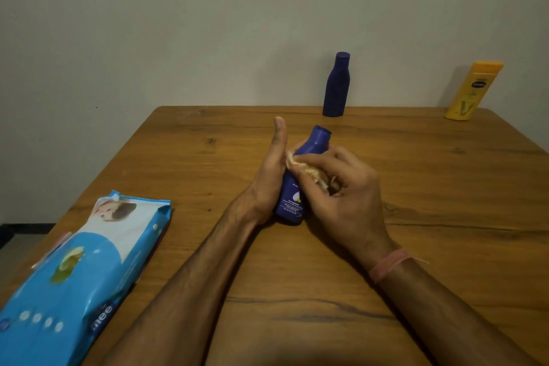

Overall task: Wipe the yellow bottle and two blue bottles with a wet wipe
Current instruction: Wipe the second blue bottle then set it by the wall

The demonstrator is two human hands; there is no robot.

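Wood table (pixel 416 246) fills most of the view, with a plain wall (pixel 178 24) behind it. On the left side of the table lies a big blue pack of wipes (pixel 77 270), flat and reaching to the near edge. At the far edge stand two bottles, well apart: a dark blue bottle (pixel 336 86) upright near the middle and a yellow bottle (pixel 472 92) at the right, which looks tilted. In the middle, the left hand (pixel 267 184) holds a second blue bottle (pixel 292 196) from the left side, thumb straight up, cap pointing away. The right hand (pixel 341 187) has curled fingers and presses a crumpled wipe (pixel 312 171) on this bottle's upper body. A pink band (pixel 389 264) is around the right wrist.
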